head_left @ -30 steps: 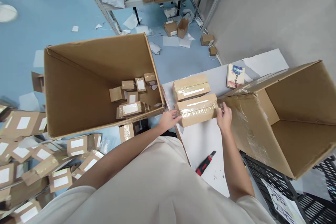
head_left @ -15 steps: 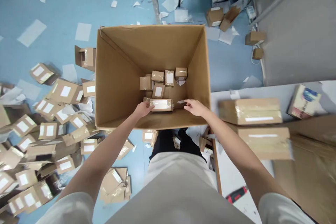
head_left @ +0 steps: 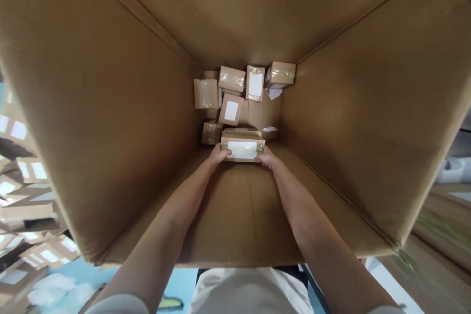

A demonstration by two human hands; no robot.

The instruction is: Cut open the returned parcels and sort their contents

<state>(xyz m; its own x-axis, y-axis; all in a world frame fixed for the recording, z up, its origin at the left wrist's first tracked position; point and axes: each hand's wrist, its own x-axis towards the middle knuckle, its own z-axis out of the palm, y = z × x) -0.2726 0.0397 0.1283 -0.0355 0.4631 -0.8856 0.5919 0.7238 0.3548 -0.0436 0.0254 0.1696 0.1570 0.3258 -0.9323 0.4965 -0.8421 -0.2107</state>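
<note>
Deep inside a large cardboard carton [head_left: 235, 216], both my hands grip one small brown cardboard box [head_left: 241, 149] with a white label and clear tape. My left hand [head_left: 220, 154] is closed round its left end, the thumb on the front. At the right end, my right hand [head_left: 266, 158] is closed on the other side. Just beyond it on the carton floor lie several more taped boxes, among them a tilted labelled box [head_left: 231, 110], an upright labelled box [head_left: 255, 83] and a box in the far right corner [head_left: 281, 74]. Whether the held box touches those below is hidden.
Tall carton walls [head_left: 368, 88] surround my arms on all sides. Outside to the left, a heap of labelled boxes [head_left: 29, 171] covers the floor. More cardboard boxes [head_left: 445, 230] stand outside at the right. A paper scrap [head_left: 270, 129] lies on the carton floor.
I have leaned down into the carton, so its walls now fill the view. My right hand has moved left onto the box's right end, and the box sits deeper with both hands on it.
</note>
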